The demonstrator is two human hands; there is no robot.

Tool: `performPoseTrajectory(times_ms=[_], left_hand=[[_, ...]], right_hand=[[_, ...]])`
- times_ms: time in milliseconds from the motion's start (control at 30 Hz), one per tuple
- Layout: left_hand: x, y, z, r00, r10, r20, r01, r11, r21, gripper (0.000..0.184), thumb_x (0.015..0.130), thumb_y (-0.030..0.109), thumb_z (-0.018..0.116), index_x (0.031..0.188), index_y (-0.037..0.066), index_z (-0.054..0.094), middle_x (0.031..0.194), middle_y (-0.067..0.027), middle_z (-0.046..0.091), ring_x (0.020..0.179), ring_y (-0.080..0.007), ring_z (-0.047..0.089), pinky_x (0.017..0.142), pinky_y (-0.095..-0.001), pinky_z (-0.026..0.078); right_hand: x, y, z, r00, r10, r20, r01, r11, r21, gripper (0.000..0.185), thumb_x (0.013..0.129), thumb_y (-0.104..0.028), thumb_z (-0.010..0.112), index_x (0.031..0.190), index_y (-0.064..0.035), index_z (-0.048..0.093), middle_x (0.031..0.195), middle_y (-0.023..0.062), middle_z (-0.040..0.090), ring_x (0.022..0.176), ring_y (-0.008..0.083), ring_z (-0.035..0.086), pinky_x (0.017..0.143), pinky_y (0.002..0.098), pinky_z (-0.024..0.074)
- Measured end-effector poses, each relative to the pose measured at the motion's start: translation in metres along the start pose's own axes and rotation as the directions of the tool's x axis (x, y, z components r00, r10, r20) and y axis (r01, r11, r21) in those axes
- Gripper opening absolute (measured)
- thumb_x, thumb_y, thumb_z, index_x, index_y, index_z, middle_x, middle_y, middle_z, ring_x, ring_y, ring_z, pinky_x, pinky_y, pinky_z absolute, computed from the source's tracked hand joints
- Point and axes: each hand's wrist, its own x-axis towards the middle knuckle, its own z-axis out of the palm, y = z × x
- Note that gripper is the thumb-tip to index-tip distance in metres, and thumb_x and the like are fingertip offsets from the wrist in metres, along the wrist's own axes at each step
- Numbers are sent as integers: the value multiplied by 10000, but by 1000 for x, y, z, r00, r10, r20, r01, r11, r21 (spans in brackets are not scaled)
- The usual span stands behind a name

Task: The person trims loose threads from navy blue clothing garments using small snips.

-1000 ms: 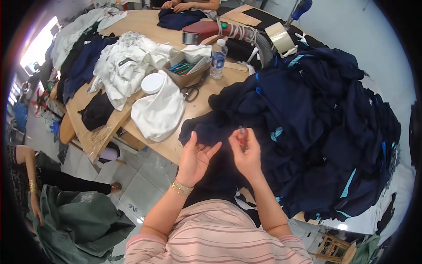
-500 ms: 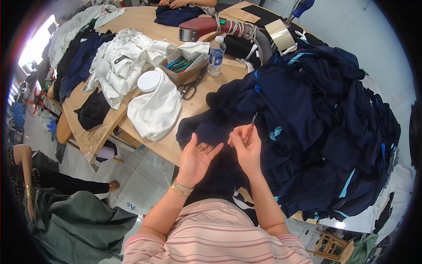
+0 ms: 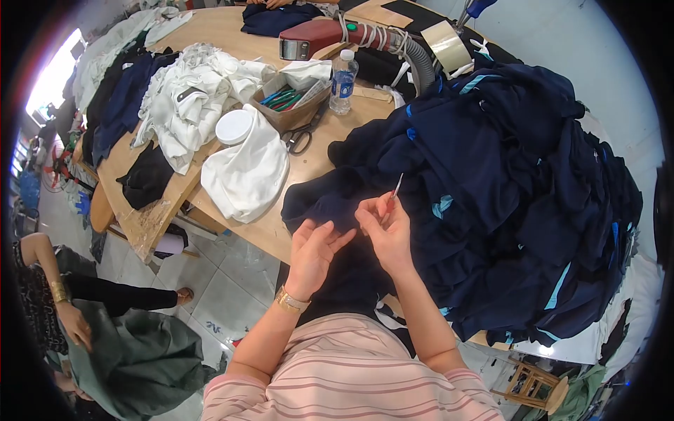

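In the head view, the right hand [image 3: 387,235] had its fingers clamped on a small tool [image 3: 398,184], its slim tip pointing far. The left hand [image 3: 312,256] had bent fingers slightly apart at the navy cloth [image 3: 326,200]; whether they gripped it could not be told. The cloth lay over the near edge of the desk [image 3: 317,160], left of the pile [image 3: 505,210]. Close handwork seemed under way; the next move called for steady cloth and a tip clear of the left fingers.
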Motion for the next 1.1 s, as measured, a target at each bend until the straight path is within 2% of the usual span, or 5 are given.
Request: performPoseTrajectory(times_ms=[367,467,633,1000,1100], left_hand=[[-3,-26,-12,911,400,-102,-351,881,318,410,835,-141,548,1130,67,354,1106,-111,412,970,-180,572,863,-377,563],[-2,-23,-12,914,394,-91,-343,875,341,327,860,-93,582,1086,55,397,1051,-86,423,868,-119,560,825,-346,583],[-1,-21,-17,936,344,-73,-297,884,360,107,934,18,556,997,31,470,933,-23,467,774,-53,534,786,-310,597],[-3,-19,-11,976,217,-21,-212,968,133,128,1010,141,451,1084,40,476,929,-22,562,866,-109,617,777,-297,551],[-7,-20,-14,971,238,3,-210,849,485,129,986,89,478,1104,40,496,1010,-38,580,882,-104,596,777,-249,509]], right_hand=[[-7,-21,9,954,-7,299,-51,981,186,287,874,54,584,839,-99,345,876,76,555,715,97,561,632,214,461],[-7,-21,13,989,-22,145,-11,974,228,289,879,43,582,836,-107,339,867,76,547,710,100,563,622,217,462],[-7,3,2,987,-127,100,152,938,-312,113,886,-33,601,873,-25,489,712,6,530,653,56,493,573,213,391],[-13,-2,14,971,-146,189,236,713,-661,209,821,-9,619,989,-17,496,806,119,566,697,263,611,606,318,491],[-14,1,11,962,-158,222,268,689,-673,139,820,-52,577,944,-36,518,851,138,581,721,328,601,623,392,484]])
